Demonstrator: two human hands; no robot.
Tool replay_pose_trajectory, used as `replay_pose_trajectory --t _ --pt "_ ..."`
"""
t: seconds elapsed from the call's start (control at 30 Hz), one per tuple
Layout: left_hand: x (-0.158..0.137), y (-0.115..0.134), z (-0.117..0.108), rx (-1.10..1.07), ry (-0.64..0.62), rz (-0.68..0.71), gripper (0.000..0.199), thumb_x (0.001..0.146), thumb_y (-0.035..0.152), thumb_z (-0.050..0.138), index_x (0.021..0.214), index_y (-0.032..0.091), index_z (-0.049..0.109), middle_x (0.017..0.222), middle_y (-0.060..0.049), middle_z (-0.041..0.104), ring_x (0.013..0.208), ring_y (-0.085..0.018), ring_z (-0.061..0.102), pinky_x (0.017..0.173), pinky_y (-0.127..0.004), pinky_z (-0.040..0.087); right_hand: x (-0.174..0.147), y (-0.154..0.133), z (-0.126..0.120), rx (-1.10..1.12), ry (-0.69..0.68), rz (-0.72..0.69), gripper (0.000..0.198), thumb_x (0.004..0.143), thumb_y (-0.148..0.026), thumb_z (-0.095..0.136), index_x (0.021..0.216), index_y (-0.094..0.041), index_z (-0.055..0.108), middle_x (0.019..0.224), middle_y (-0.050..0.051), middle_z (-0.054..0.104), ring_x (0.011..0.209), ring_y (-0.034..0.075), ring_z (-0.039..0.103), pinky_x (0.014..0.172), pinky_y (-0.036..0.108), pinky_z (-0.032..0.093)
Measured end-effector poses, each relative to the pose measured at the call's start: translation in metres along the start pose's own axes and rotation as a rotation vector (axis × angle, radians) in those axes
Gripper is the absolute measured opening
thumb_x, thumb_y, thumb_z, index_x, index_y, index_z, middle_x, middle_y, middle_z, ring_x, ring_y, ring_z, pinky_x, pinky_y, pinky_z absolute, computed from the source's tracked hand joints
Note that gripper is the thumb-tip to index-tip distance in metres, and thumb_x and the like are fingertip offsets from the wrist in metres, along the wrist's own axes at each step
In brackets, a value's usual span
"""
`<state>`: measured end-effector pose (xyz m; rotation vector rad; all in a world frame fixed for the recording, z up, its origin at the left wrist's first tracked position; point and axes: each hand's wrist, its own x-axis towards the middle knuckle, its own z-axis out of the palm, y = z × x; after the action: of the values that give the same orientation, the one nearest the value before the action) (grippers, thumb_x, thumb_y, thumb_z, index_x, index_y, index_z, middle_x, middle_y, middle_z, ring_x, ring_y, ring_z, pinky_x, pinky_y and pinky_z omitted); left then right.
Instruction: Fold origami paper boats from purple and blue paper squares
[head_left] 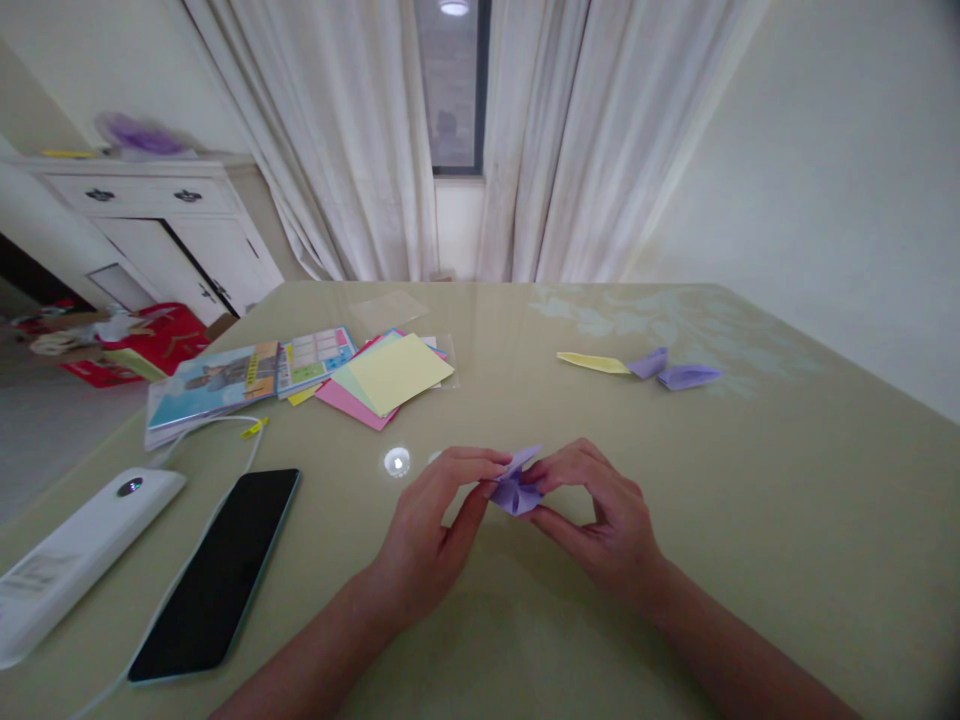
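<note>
Between my two hands, above the middle of the table, is a small folded piece of purple paper with flaps standing up. My left hand pinches its left side between thumb and fingers. On the other side, my right hand grips the paper's right edge, thumb below and fingertips on top. Parts of the paper are covered by the fingertips. Farther back to the right lie a folded yellow paper strip and two folded purple paper pieces.
Fanned coloured paper sheets lie back left, beside booklets. A black phone, a white power bank and a white cable occupy the table's left side. Behind the table hang pale curtains.
</note>
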<state>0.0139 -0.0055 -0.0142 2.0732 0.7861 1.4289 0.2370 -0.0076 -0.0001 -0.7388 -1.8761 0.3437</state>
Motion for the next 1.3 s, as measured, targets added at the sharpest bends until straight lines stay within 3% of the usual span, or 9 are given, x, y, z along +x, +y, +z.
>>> replay_pose_trajectory --t 0.3,0.57,0.83,1.13,1.3 --pt "0.0023 -0.0018 -0.0007 -0.006 0.011 0.012 0.029 0.103 0.004 0.06 0.125 0.023 0.065 0.124 -0.006 0.075 0.117 -0.015 0.072 0.101 -0.028 0.057 -0.0045 0.0022 0.0002 0.014 -0.024 0.072 0.017 0.096 -0.016 0.076 0.108 -0.025 0.067 0.093 0.002 0.076 0.08 0.018 0.066 0.068 0.03 0.053" --pt "-0.0007 -0.0006 -0.001 -0.019 0.0 0.017 0.031 0.103 0.003 0.06 0.126 0.023 0.064 0.124 -0.007 0.075 0.118 -0.016 0.072 0.1 -0.029 0.058 -0.0055 0.0021 0.0025 0.104 0.007 0.063 0.028 0.098 -0.003 0.066 0.114 -0.025 0.067 0.104 0.005 0.077 0.091 0.019 0.07 0.074 0.031 0.057" --pt "0.0013 -0.0008 -0.0024 -0.039 -0.032 0.071 0.033 0.103 0.001 0.059 0.127 0.022 0.066 0.125 -0.008 0.075 0.119 -0.016 0.071 0.101 -0.029 0.058 -0.0008 -0.0011 -0.0017 0.052 -0.067 0.016 0.022 0.099 -0.009 0.071 0.116 -0.022 0.073 0.102 0.006 0.076 0.095 0.02 0.07 0.083 0.034 0.058" --pt "0.0005 -0.001 -0.0033 -0.011 -0.038 0.136 0.035 0.102 0.0 0.06 0.126 0.022 0.071 0.126 -0.009 0.073 0.117 -0.017 0.071 0.098 -0.029 0.06 -0.0031 -0.0014 -0.0003 0.031 -0.03 0.044 0.026 0.102 -0.007 0.064 0.121 -0.023 0.069 0.102 0.005 0.075 0.09 0.019 0.067 0.078 0.032 0.056" --pt "0.0006 0.0013 -0.001 -0.009 -0.032 0.139 0.034 0.101 0.0 0.063 0.126 0.022 0.072 0.122 -0.008 0.074 0.112 -0.016 0.071 0.095 -0.028 0.06 -0.0013 -0.004 -0.0009 -0.001 -0.053 0.044 0.021 0.102 -0.007 0.064 0.113 -0.023 0.072 0.11 0.007 0.073 0.102 0.021 0.069 0.087 0.033 0.057"
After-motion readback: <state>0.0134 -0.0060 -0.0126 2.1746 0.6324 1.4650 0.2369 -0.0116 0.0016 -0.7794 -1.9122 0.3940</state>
